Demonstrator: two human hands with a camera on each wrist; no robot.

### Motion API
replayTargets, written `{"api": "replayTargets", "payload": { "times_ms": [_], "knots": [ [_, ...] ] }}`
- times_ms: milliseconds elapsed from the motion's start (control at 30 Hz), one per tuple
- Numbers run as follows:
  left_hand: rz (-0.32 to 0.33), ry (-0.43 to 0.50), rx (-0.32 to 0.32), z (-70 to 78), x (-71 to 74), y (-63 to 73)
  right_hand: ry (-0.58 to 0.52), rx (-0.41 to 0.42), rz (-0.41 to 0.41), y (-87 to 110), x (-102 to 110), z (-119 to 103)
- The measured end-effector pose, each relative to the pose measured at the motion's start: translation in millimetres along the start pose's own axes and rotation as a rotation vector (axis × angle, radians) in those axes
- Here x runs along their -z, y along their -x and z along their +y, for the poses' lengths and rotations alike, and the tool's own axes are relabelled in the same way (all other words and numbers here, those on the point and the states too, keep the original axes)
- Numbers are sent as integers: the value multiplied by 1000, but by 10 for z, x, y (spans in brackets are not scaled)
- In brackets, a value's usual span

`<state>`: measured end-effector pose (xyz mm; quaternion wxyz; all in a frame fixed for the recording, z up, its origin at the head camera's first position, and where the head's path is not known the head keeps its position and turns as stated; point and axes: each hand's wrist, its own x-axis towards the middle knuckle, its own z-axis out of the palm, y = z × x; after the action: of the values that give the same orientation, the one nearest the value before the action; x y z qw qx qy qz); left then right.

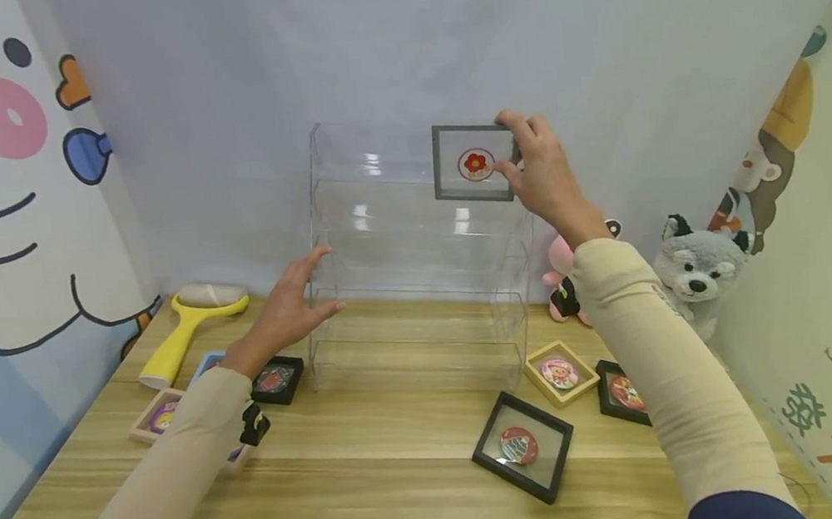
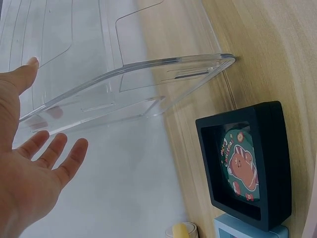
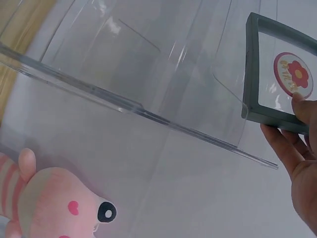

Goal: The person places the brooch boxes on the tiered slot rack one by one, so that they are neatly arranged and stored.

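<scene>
A clear tiered display rack (image 1: 425,350) stands upright on the wooden table. At its upper right, my right hand (image 1: 546,167) grips a dark grey-green square frame (image 1: 454,189) by its right side, thumb on the front face. Inside that frame sits a round badge (image 3: 293,74) with a red flower. My left hand (image 1: 288,305) is beside the rack's left side, fingers spread and relaxed; in the left wrist view the hand (image 2: 34,173) holds nothing. Whether its fingertips touch the clear panel I cannot tell.
Black frames (image 1: 526,491) (image 2: 272,168) and a yellow frame (image 1: 565,398) lie around the rack. Farther left are a wooden frame (image 1: 139,428) and a yellow-handled roller (image 1: 169,354). Behind my right arm sit a pink plush (image 3: 54,203) and a grey plush dog (image 1: 702,265).
</scene>
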<state>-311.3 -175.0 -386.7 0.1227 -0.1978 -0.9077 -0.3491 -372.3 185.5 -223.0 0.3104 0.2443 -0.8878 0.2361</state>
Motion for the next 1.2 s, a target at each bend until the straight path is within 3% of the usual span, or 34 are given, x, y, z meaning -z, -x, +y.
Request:
{"api": "replayTargets", "payload": {
  "times_ms": [333, 867, 1200],
  "knots": [
    [-12, 18, 8, 7, -6, 2, 13, -7, 15, 16, -77, 70],
    [-4, 30, 6, 5, -10, -7, 52, 23, -58, 114, -159, 118],
    [6, 21, -1, -1, -17, -1, 49, -41, -68, 120, -154, 103]
  ]
}}
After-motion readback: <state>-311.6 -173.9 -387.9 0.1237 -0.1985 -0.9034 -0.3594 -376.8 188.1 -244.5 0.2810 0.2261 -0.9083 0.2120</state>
